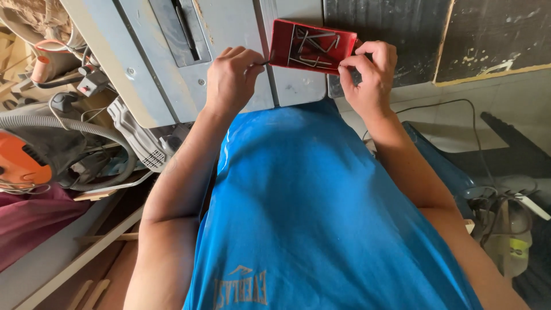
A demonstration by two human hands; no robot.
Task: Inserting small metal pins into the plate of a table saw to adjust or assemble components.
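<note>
A flat red case (282,41) holding several L-shaped metal hex keys (313,49) lies on the grey metal saw table (229,28). My right hand (370,72) grips the case's right edge with thumb and fingers. My left hand (232,77) is closed just left of the case, pinching a thin dark key whose tip points at the case's left edge. Below both arms, my blue shirt (310,206) fills the middle of the view.
A dark slot insert (182,26) runs along the saw table. At left sit a grey corrugated hose (86,129), an orange machine (20,163) and tangled cables. At right are dark boards (493,34), a black cord (470,115) and a tiled floor.
</note>
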